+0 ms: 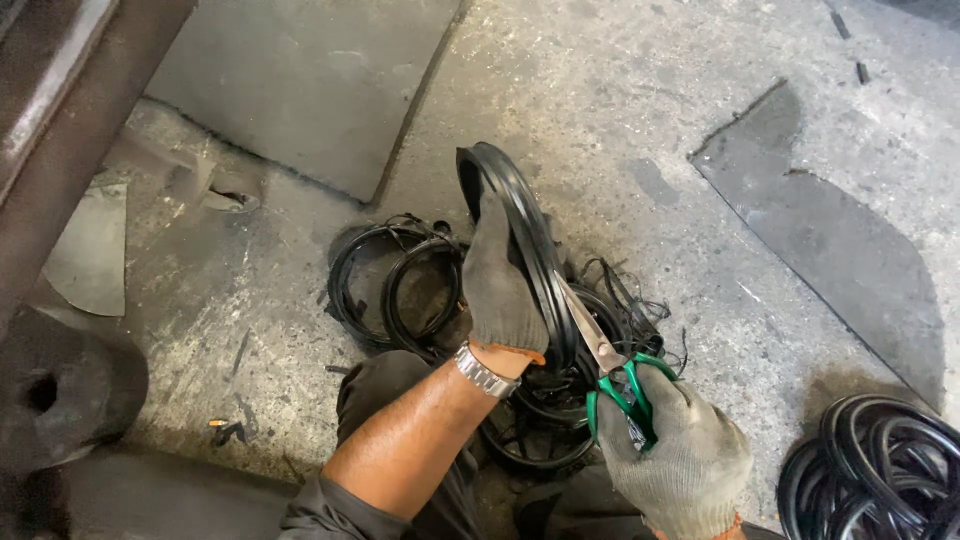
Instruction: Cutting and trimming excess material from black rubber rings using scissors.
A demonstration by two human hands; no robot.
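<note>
Ring: black rubber ring, standing upright on edge above the floor, near the middle of the view, being held up in front of the person.
Left hand: gloved in grey, a metal watch showing at the wrist; it is closing around the ring's near side, fingers wrapping the rubber.
Scissors: green-handled, the metal blades pointing up and left and touching the ring's edge just beside the left hand.
Right hand: gloved in grey, gripping the scissors by the green loops, fingers passing through them; whether the blades are apart is too small to tell.
Pile: more black rings and thin rubber trimmings lying tangled on the floor directly beneath and behind the held ring.
Coil: a second heap of black rings sitting at the lower right, well apart from the hands.
Floor: worn grey concrete with darker patches.
Block: a dark round piece with a hole, resting at the lower left.
Beam: a dark slanted metal bar crossing the upper left corner.
</note>
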